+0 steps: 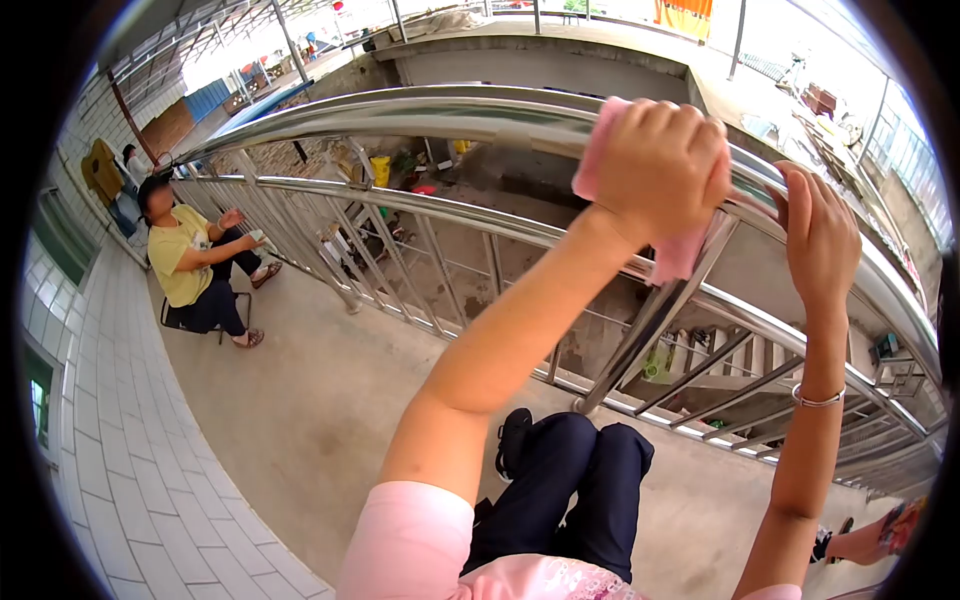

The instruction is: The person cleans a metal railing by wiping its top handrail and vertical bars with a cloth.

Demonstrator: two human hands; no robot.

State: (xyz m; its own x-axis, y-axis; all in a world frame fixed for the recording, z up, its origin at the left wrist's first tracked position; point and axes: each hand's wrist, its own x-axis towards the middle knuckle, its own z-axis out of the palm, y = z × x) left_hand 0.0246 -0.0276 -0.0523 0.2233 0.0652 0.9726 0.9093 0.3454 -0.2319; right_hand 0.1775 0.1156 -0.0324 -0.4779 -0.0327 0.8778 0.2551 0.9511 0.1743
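Observation:
A pink cloth (682, 255) is bunched under my left hand (660, 165), whose fingers are wrapped round it on the top rail of the shiny metal railing (440, 115). Part of the cloth hangs down on the near side of the rail. My right hand (822, 235), with a bracelet (818, 397) lower on that arm, rests on the same rail further right. Its fingers are stretched out over the rail, and their tips are partly hidden behind it. No object shows in the right hand.
A person (195, 260) in a yellow top sits on a stool at the left, by the white tiled wall (130, 450). Another person's leg (865, 543) shows at the lower right. Beyond the railing, stairs (725, 350) lie below.

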